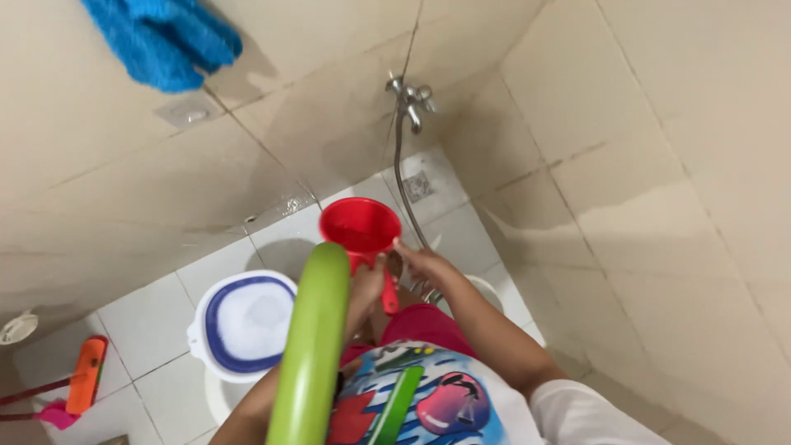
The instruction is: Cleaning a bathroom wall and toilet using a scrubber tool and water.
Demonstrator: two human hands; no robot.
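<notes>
Red dipper (360,227) gripped by left hand (368,278); right hand (418,262) pinches its rim.

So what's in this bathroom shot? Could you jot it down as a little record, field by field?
place: tiled bathroom corner, seen from above
left hand: on the red dipper, by its handle
right hand: touching the dipper's rim
green tube: close to the camera, crossing the left arm
white bucket: on the floor, blue-rimmed, something pale inside
tap: on the wall, with a hose hanging down
blue towel: hanging top left
orange brush: on the floor, far left
</notes>
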